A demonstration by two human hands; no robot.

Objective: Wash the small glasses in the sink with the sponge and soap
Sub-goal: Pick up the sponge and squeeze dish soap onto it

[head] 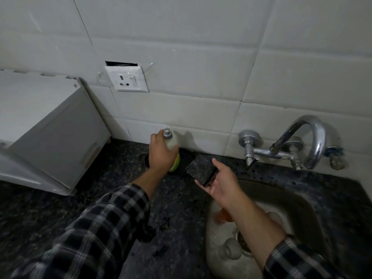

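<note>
We see our left hand (162,153) wrapped around the soap bottle (171,142), fingers curled about its body just below the silver cap. The bottle stands near upright at the back of the dark speckled worktop (181,208), close against the tiled wall (201,57), and its lower part shows yellow-green. Just beside it, our right hand (220,183) is turned palm up, holding the dark sponge (200,170). The sponge lies across the fingers with the thumb curled against its near edge, and this hand hovers over the back left corner of the sink (302,198). Down in the basin one small glass (229,251) lies on its side next to the drain (242,241). A second glass (274,217) peeks out from behind our right forearm, and something orange (222,216) shows on the other side of that arm; we cannot tell what it is. A chrome tap (311,140) curves out from the wall above the sink. To the left a white box-like unit (50,133) sits on the worktop, and a white socket (126,79) is set in the tiles above. Both sleeves are dark plaid.
</note>
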